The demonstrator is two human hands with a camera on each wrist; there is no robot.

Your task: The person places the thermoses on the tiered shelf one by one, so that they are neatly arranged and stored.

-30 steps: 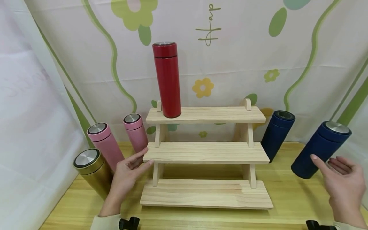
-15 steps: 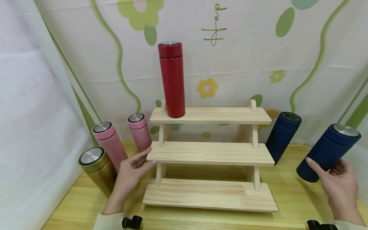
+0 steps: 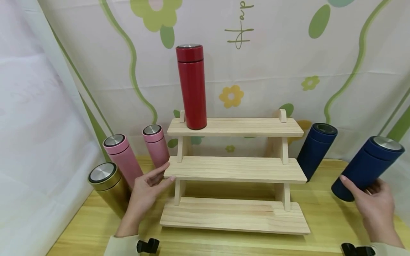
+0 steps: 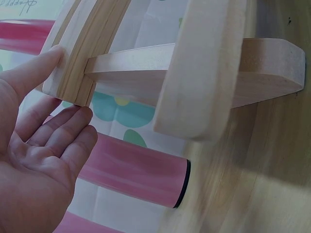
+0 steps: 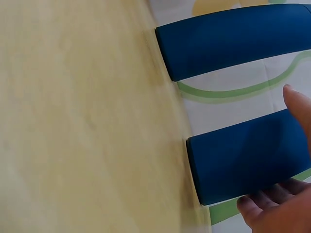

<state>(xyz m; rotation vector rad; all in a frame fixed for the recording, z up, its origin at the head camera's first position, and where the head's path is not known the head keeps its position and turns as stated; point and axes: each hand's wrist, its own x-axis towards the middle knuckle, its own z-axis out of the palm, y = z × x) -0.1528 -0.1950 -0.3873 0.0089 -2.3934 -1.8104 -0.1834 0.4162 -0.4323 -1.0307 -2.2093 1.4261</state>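
Observation:
At the left end of a three-tier wooden display stand [image 3: 237, 169], my left hand [image 3: 144, 195] holds the middle shelf's corner. In the left wrist view the thumb presses the front edge of the shelf [image 4: 73, 73], with the bent fingers at its end. My right hand [image 3: 374, 206] is round the lower part of a navy blue thermos bottle [image 3: 366, 167], thumb on the near left side and fingers on the far right side. The right wrist view shows the base of this thermos bottle [image 5: 243, 158] at the tabletop. A red thermos bottle [image 3: 193, 89] stands on the top shelf's left end.
Another navy thermos bottle [image 3: 317, 151] stands right of the stand. To the left are a tall pink thermos bottle [image 3: 123, 158], a smaller pink one [image 3: 156, 145] and a gold one [image 3: 110, 186]. A patterned cloth [image 3: 256, 64] hangs behind the wooden table [image 3: 224, 247].
My right hand has moved left onto the blue thermos bottle, its fingers closing round the side. My left hand stays at the shelf. The head view has shifted slightly.

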